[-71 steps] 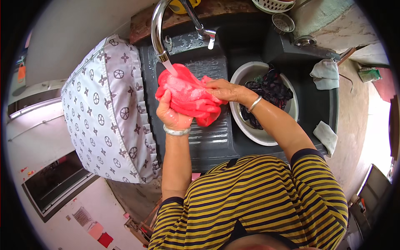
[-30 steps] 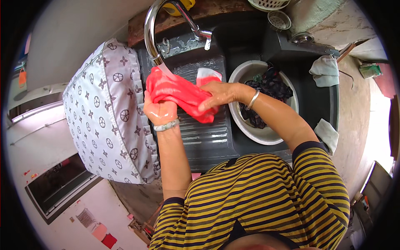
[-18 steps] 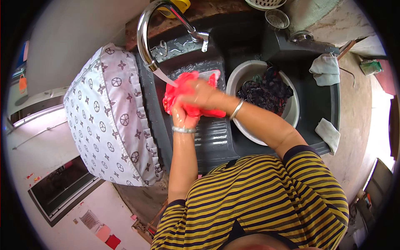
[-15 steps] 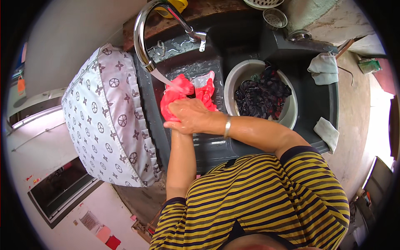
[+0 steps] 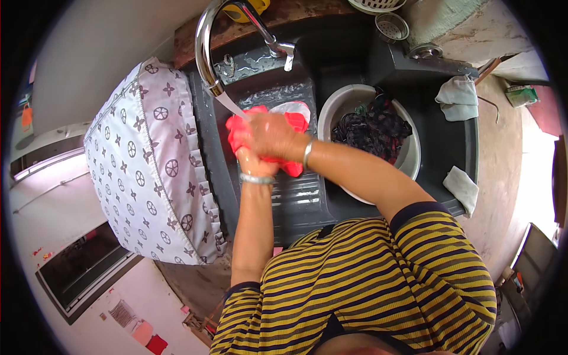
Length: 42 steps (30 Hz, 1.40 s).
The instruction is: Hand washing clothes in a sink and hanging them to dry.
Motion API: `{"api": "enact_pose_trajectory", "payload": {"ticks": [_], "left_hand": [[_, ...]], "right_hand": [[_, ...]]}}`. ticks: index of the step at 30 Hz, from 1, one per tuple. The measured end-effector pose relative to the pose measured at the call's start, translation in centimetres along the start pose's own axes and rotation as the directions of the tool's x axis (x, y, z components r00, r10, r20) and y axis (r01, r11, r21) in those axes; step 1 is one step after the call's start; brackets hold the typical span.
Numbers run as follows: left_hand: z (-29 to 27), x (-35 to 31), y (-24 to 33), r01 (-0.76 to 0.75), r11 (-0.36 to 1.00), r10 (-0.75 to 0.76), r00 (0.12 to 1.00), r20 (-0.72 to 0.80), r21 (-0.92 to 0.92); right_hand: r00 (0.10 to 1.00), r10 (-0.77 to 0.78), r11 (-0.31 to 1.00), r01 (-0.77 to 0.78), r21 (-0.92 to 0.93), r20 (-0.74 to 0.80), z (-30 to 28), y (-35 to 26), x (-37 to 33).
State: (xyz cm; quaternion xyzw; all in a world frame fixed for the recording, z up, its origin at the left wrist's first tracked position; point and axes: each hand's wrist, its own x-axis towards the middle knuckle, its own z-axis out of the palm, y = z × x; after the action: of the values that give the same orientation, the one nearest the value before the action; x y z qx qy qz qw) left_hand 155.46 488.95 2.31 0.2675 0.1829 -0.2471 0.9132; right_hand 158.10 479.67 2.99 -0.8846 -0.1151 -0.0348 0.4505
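A wet red cloth (image 5: pixel 294 168) with a white patch is bunched under the running tap (image 5: pixel 204 53) on the ribbed side of the dark sink. My right hand (image 5: pixel 275 136), slightly blurred, presses over the cloth and grips it from above. Beneath it, my left hand (image 5: pixel 251 162) holds the same cloth, its fingers mostly hidden by the red folds and by my right hand. Water runs from the spout onto the cloth beside my right fingers. Each wrist wears a bangle.
Right of my hands, a pale round basin (image 5: pixel 415 163) of dark wet clothes sits in the sink (image 5: pixel 455 142). Two light cloths, an upper one (image 5: pixel 458 97) and a lower one (image 5: pixel 461 188), hang over the right rim. A patterned white cover (image 5: pixel 130 171) bulges at the left.
My right hand has shifted up the cloth toward the stream and no longer crosses my left wrist, baring its bangle. The red cloth is bunched differently, with one end hanging nearer me.
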Motion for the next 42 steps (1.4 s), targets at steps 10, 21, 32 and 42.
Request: {"api": "enact_pose_trajectory", "payload": {"ticks": [10, 21, 32, 42], "left_hand": [[-0.3, -2.0, 0.2, -0.243, 0.947, 0.26, 0.964, -0.056, 0.212], [1.6, -2.9, 2.7, -0.207, 0.975, 0.203, 0.978, -0.053, -0.081], [1.0, -2.1, 2.8, -0.112, 0.974, 0.112, 0.994, -0.013, -0.195], [-7.0, 0.5, 0.1, -0.298, 0.953, 0.269, 0.917, 0.296, 0.056]], "right_hand": [[0.913, -0.193, 0.941, 0.068, 0.332, 0.359, -5.3, -0.6, 3.8], [0.928, -0.066, 0.884, -0.117, 0.453, 0.367, -6.3, 4.8, -0.8], [0.803, 0.232, 0.193, -0.591, 0.783, 0.549, -6.5, 7.3, -3.4], [0.961, -0.26, 0.962, 0.25, 0.106, 0.096, -2.3, -3.1, -3.8]]}}
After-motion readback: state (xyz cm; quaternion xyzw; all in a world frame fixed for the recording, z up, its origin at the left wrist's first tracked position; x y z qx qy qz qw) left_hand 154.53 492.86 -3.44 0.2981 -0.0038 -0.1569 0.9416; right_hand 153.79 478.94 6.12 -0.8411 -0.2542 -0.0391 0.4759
